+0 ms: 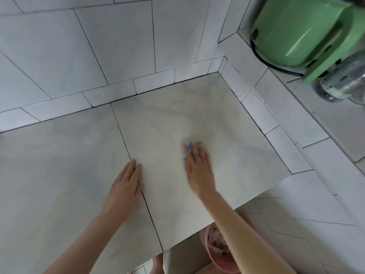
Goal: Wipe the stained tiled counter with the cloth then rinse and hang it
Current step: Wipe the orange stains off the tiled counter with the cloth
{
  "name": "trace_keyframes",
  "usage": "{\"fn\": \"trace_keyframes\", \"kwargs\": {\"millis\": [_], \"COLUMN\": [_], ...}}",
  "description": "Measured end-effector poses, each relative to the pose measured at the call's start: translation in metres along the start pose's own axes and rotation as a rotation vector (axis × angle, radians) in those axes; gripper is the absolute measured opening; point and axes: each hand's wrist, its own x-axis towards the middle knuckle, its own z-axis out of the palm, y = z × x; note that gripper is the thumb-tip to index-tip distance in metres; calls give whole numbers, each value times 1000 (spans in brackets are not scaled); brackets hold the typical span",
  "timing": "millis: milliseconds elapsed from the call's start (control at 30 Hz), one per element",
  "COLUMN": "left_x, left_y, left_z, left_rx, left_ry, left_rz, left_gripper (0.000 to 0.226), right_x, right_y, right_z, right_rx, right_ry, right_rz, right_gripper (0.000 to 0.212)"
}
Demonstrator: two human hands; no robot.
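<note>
My right hand (197,169) presses the crumpled blue cloth (191,150) with straight fingers onto the pale tiled counter (69,165), my left hand (126,182) lies flat to its left, a rounded green appliance (296,30) stands far right, and a pink plastic bucket (207,244) sits near, below the edge.

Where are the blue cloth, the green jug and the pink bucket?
blue cloth (190,145): head view, the top edge that shows.
green jug (296,30): head view, its shiny side.
pink bucket (219,264): head view, its outer wall.

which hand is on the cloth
The right hand, its fingers flat on the blue cloth. The left hand lies flat on the bare counter, across a grout line, with no cloth under it.
</note>
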Motion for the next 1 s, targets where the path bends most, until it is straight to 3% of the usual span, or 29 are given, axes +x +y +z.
{"fn": "trace_keyframes", "kwargs": {"millis": [133, 267, 433, 567, 800, 900, 1000], "left_x": [-5, -11, -22, -30, -54, -58, -67], "left_y": [-9, -18, -37, -53, -73, -81, -95], "left_z": [2, -7, -22, -26, -33, -38, -34], "left_rx": [34, -30, -109, -77, -137, -117, 14], "left_ry": [30, 75, 135, 129, 208, 205, 147], "left_rz": [10, -39, -161, -186, -267, -284, -265], "left_gripper": [48, 43, 45, 49, 47, 47, 49], "right_x": [-38, -45, 6, 25, -39, -55, -36], "right_y": [-68, -63, -22, -56, -157, -155, -131], "right_z": [25, 26, 11, 16, 51, 52, 43], "right_rx": [86, -6, -57, 13, 115, 67, -27], "right_ry": [6, -18, 7, -14, -90, -90, -69], "right_rz": [-224, -385, -159, -103, -453, -584, -547], "right_gripper": [46, 46, 56, 58, 47, 47, 49]}}
